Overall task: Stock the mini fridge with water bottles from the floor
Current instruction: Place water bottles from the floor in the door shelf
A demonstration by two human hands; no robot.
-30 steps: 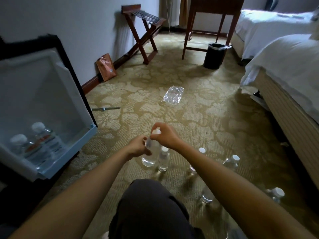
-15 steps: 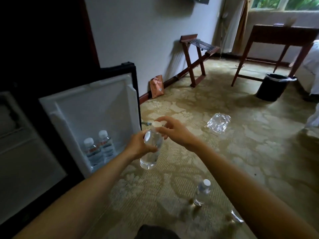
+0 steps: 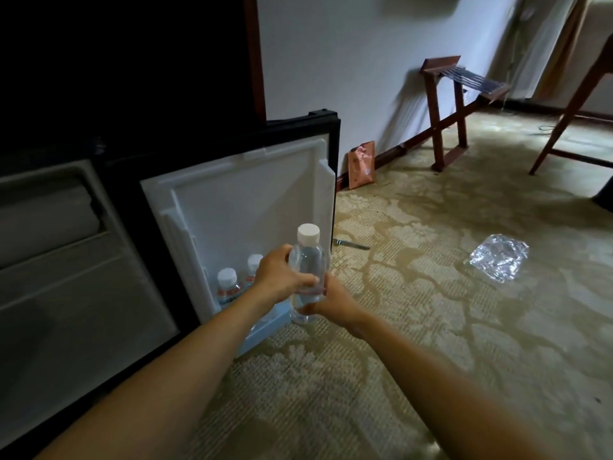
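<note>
Looks like a hotel room: patterned carpet [image 3: 431, 293], folding wooden luggage rack [image 3: 461, 104] against the wall, and a mini fridge [image 3: 83, 260] with its door [image 3: 252, 200] open.

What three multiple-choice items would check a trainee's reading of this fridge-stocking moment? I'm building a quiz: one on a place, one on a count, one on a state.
1. Where does the crumpled clear plastic wrap lie?
A. On the carpet, right of the hands
B. In the fridge door
C. On the luggage rack

2. How many bottles stand in the door shelf?
A. None
B. Two
C. Five

3. How is the held bottle?
A. Lying uncapped
B. Upright, capped, in both hands
C. Standing untouched on the carpet

Answers: 1 A, it lies on bare carpet; 2 B, two white caps show; 3 B, the left hand and right hand both grip it.
</note>
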